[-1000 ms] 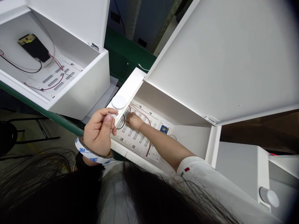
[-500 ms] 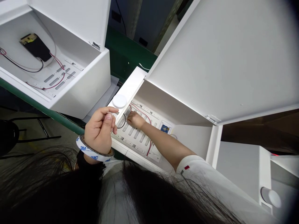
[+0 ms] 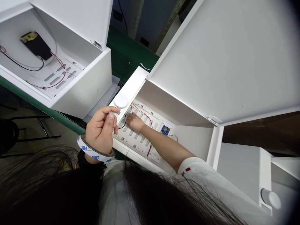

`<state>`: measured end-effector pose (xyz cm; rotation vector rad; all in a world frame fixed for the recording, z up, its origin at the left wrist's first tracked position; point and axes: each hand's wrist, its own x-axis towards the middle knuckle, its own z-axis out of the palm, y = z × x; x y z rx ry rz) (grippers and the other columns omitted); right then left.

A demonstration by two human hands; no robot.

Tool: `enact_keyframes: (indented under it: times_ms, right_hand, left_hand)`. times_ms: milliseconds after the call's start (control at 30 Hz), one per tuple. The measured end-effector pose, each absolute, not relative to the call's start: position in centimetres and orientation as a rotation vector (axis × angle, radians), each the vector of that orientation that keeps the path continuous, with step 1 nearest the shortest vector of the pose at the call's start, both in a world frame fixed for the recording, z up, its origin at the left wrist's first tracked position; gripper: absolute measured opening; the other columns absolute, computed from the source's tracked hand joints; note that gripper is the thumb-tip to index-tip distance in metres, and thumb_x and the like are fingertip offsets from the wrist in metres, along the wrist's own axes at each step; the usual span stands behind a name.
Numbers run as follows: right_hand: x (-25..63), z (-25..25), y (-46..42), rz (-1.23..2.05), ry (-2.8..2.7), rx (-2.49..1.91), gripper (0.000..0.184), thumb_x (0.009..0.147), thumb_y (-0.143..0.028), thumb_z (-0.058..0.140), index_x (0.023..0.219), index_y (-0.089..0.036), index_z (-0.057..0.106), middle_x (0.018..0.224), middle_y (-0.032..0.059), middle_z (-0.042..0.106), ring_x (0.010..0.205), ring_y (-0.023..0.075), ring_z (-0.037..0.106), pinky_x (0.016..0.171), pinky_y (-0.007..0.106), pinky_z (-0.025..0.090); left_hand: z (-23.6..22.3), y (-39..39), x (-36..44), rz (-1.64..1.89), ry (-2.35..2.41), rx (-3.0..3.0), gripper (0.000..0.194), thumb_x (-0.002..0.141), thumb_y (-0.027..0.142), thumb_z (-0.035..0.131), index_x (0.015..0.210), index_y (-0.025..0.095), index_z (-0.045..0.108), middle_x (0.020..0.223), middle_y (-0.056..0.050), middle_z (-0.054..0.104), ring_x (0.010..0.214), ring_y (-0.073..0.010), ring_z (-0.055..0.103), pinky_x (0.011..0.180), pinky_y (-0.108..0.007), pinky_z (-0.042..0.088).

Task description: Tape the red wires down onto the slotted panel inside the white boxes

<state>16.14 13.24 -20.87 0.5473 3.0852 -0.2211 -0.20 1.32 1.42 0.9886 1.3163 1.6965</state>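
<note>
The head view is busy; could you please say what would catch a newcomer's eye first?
Probably the raised white lid filling the upper right, above an open box. Then the left hand at that box's end, a tape roll around its wrist, and the right hand inside. At upper left, a black device shows in another box.

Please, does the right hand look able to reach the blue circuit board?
Probably yes: the right hand is inside the same white box, and nothing seems to block the blue circuit board.

White box point(image 3: 134, 83) — red wire point(image 3: 149, 118), black wire point(image 3: 126, 120), blue circuit board point(image 3: 165, 130); tape roll point(image 3: 93, 153) white, blue-lettered — table point(image 3: 125, 51) dark green.
</note>
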Motion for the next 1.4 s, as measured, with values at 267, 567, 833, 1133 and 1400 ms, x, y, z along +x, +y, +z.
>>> enact_keyframes:
  times_ms: [267,567,833,1133,1400]
  right_hand:
    - [15.6,-20.9,13.3,-0.251,3.064,0.547,0.027,0.092,-0.011,0.045,0.082,-0.008,0.069,0.084,0.0157,0.064,0.09,0.0261,0.049,0.083,0.04,0.032]
    - [17.0,-21.7,13.6,-0.504,3.109,0.715,0.022,0.087,-0.015,0.051,0.08,-0.012,0.072,0.079,0.0106,0.065,0.087,0.0228,0.05,0.085,0.034,0.038]
    - [16.2,-20.8,13.8,-0.345,3.064,0.57,0.026,0.091,-0.017,0.048,0.08,-0.011,0.07,0.083,0.0128,0.066,0.09,0.0247,0.051,0.084,0.039,0.035]
    - [15.0,-20.7,13.4,-0.165,2.977,0.55,0.029,0.091,-0.008,0.042,0.086,-0.006,0.07,0.086,0.0175,0.065,0.09,0.028,0.051,0.085,0.043,0.034]
    - [15.4,-21.5,13.6,-0.26,2.891,0.718,0.023,0.089,-0.014,0.047,0.099,-0.004,0.066,0.096,0.0183,0.063,0.093,0.0289,0.051,0.087,0.043,0.038]
  left_hand:
    - [1.6,1.3,-0.2,1.702,1.314,1.0,0.017,0.095,0.024,0.054,0.099,0.015,0.068,0.06,0.001,0.045,0.052,-0.0084,0.045,0.045,-0.021,0.046]
    - [1.3,1.2,-0.2,1.696,1.335,0.994,0.018,0.094,0.027,0.055,0.099,0.016,0.069,0.059,0.001,0.045,0.05,-0.008,0.045,0.046,-0.021,0.045]
    - [1.3,1.3,-0.3,1.701,1.32,1.004,0.017,0.094,0.027,0.056,0.099,0.018,0.069,0.059,0.001,0.045,0.051,-0.0085,0.046,0.045,-0.022,0.045]
    - [1.5,1.2,-0.2,1.693,1.328,1.005,0.017,0.095,0.025,0.055,0.099,0.017,0.068,0.06,0.001,0.045,0.052,-0.0082,0.046,0.046,-0.022,0.046]
    - [1.4,1.2,-0.2,1.695,1.324,0.987,0.017,0.094,0.027,0.056,0.099,0.019,0.07,0.059,0.001,0.044,0.052,-0.0093,0.045,0.046,-0.024,0.045]
